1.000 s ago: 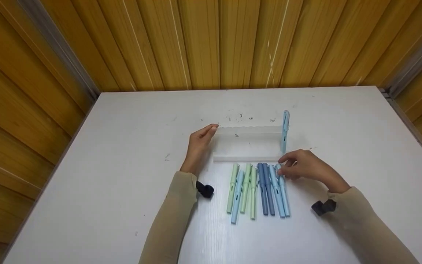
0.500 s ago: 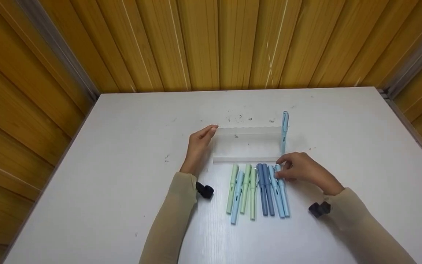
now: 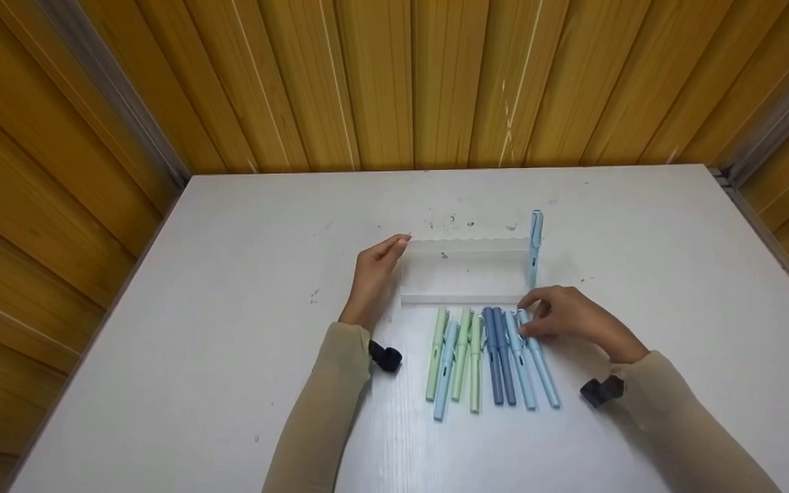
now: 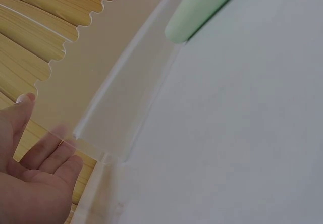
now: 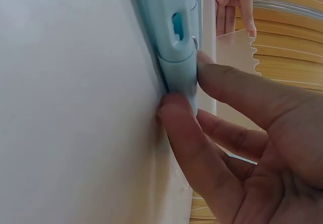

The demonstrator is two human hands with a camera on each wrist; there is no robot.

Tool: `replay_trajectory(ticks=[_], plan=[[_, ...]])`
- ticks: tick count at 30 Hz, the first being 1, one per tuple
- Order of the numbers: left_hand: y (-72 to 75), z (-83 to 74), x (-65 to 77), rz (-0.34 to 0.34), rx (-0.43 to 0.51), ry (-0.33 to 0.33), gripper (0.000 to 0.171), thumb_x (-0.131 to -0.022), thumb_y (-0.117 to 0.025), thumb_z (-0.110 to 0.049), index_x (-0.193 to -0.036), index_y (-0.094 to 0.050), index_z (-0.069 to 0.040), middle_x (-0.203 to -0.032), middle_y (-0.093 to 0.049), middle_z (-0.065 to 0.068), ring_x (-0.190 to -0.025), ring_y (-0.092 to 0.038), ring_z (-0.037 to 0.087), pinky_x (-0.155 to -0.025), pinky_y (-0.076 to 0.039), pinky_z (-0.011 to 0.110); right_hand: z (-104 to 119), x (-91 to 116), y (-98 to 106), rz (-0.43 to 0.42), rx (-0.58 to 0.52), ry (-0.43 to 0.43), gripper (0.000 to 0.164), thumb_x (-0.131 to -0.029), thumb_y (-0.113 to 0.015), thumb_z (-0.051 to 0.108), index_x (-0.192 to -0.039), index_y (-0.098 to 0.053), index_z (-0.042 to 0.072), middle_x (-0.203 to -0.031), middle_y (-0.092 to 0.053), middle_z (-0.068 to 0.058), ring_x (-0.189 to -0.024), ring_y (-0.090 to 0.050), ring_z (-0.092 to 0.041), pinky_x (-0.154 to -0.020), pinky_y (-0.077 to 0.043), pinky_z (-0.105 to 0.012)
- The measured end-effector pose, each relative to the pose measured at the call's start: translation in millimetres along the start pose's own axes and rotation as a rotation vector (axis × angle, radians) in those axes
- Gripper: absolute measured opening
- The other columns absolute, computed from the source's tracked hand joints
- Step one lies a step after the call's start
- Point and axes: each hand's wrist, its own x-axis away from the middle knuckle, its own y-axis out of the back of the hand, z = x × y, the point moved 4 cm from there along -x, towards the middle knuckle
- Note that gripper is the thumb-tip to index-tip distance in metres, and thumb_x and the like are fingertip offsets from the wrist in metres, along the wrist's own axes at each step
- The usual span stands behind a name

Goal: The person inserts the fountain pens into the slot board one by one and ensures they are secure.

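A clear pen stand [image 3: 466,299] with a scalloped back edge sits mid-table. My left hand [image 3: 372,277] holds its left end; in the left wrist view the thumb lies by the scallops and the fingers show near the panel's end. One light blue pen [image 3: 535,248] stands upright at the stand's right end. In front, my right hand [image 3: 572,318] pinches the cap end of the rightmost light blue pen [image 3: 544,366], which lies slanted on the table. The right wrist view shows thumb and finger on either side of that pen [image 5: 171,42].
Left of the pinched pen lie several more: another light blue pen [image 3: 523,373], dark blue pens [image 3: 494,363], light green pens [image 3: 474,370] and a light blue one [image 3: 444,376]. The white table [image 3: 230,308] backs onto a wood-look panel wall [image 3: 381,82].
The rightmost light blue pen's lower end has swung to the right, away from its neighbour. My right hand has closed in on its cap end. The left hand keeps its place on the stand.
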Motion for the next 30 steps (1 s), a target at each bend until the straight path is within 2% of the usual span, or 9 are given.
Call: replay_trajectory(ticks=[8, 17, 19, 30], plan=[[0.0, 0.7, -0.6, -0.01, -0.026, 0.01, 0.037, -0.095, -0.058, -0.041, -0.123, -0.067, -0.019, -0.133, -0.06, -0.004, -0.132, -0.049, 0.013, -0.113, -0.037, 0.033, -3.6, 0.5, 1.3, 0.022, -0.032, -0.025, 0.044, -0.08, -0.077, 0.023, -0.115, -0.062, 0.001, -0.085, -0.064, -0.008, -0.071, -0.058, -0.015, -0.065, -0.049, -0.026], [0.9, 0.0, -1.3, 0.001, -0.027, -0.034, 0.036, -0.095, -0.059, -0.039, -0.122, -0.067, -0.016, -0.132, -0.062, -0.002, -0.13, -0.051, 0.013, -0.111, -0.039, 0.032, -4.6, 1.2, 3.3, 0.025, -0.052, -0.034, 0.042, -0.08, -0.077, 0.023, -0.112, -0.062, 0.003, -0.09, -0.063, -0.009, -0.073, -0.058, -0.016, -0.066, -0.05, -0.026], [1.2, -4.7, 1.2, 0.009, -0.025, -0.034, 0.036, -0.096, -0.058, -0.037, -0.123, -0.067, -0.015, -0.132, -0.062, -0.001, -0.13, -0.05, 0.014, -0.112, -0.038, 0.033, -4.2, 1.4, 3.2, 0.02, -0.046, -0.041, 0.042, -0.079, -0.077, 0.024, -0.111, -0.061, 0.003, -0.09, -0.062, -0.009, -0.073, -0.058, -0.017, -0.066, -0.051, -0.026], [-0.2, 1.0, -0.2, 0.011, 0.004, -0.012, 0.039, -0.096, -0.057, -0.038, -0.126, -0.064, -0.013, -0.13, -0.062, -0.004, -0.13, -0.05, 0.013, -0.113, -0.036, 0.035, -1.7, 2.2, 3.9, 0.019, -0.021, -0.031, 0.042, -0.078, -0.078, 0.025, -0.107, -0.06, 0.0, -0.086, -0.062, -0.008, -0.07, -0.059, -0.015, -0.065, -0.05, -0.027]])
